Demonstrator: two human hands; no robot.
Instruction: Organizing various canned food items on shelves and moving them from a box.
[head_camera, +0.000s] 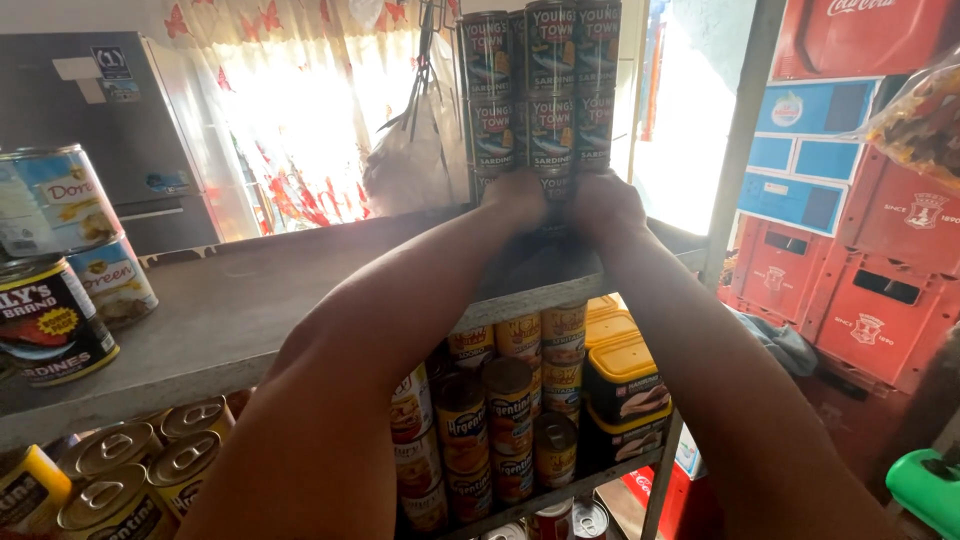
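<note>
Both my arms reach forward over a grey shelf top (230, 300). My left hand (515, 195) and my right hand (605, 205) press against the bottom row of a tall stack of dark blue-green tins (545, 90) standing at the shelf's far right end. The stack rises three tins high and several wide. My fingers wrap the lowest tins, which are mostly hidden behind my hands.
More tins (55, 260) stand at the shelf's left end. Below, a lower shelf holds yellow-labelled cans (500, 420) and black-and-yellow tubs (625, 385). Red and blue crates (860, 230) are stacked at right. A grey fridge (120, 130) and bright curtained window (300, 110) lie behind.
</note>
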